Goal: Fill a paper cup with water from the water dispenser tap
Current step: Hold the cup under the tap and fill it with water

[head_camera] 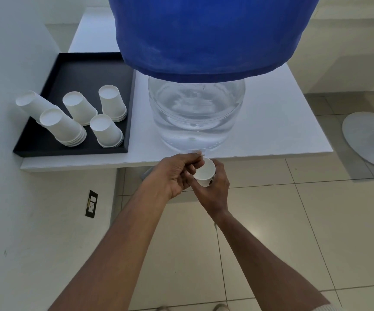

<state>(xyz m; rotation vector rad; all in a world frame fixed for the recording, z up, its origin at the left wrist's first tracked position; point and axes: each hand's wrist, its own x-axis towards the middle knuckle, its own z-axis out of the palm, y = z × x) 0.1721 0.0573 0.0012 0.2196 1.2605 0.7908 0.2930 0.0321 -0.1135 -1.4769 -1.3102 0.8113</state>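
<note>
A clear water dispenser (pixel 196 113) under a blue cloth cover (pixel 204 34) stands on a white table (pixel 282 122). Its small tap (pixel 196 151) juts over the table's front edge. My right hand (pixel 215 189) holds a white paper cup (pixel 205 172) upright just below the tap, fingers wrapped around its side. My left hand (pixel 177 173) reaches up to the tap, its fingertips pinched on the tap lever right above the cup's rim. I cannot tell whether water is flowing.
A black tray (pixel 87 72) on the table's left holds several stacks of upturned white paper cups (pixel 105 129). A white wall with a dark socket (pixel 91 204) is at left. A round white fan base (pixel 370 140) sits on the tiled floor at right.
</note>
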